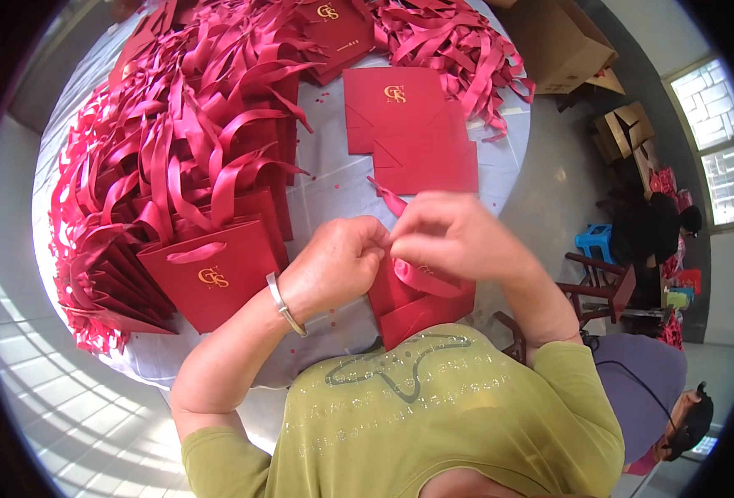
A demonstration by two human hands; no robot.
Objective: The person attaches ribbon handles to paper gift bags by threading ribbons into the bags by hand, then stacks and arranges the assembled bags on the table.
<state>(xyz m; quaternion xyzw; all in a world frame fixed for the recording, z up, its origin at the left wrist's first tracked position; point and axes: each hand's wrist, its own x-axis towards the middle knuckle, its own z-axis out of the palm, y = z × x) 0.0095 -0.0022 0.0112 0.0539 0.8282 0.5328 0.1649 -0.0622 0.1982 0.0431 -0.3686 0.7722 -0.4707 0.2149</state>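
A red paper gift bag [417,319] lies at the table's near edge, right in front of me. My left hand [342,257], with a silver bangle at its wrist, is closed in a pinch over the bag's upper left. My right hand [450,236] meets it fingertip to fingertip, also pinching. Between them runs a crimson ribbon [427,282]; its loop hangs over the bag's front and a loose end sticks up beyond my fingers. The exact grip points are hidden behind the fingers. Just past my hands lie flat red bag blanks [423,158].
Bags with ribbon handles [209,274] crowd the table's left side. A heap of loose ribbons [467,58] lies at the far right. Cardboard boxes [562,50], a blue stool [595,241] and a wooden chair [604,286] stand right of the table. A person in purple [645,373] is close by.
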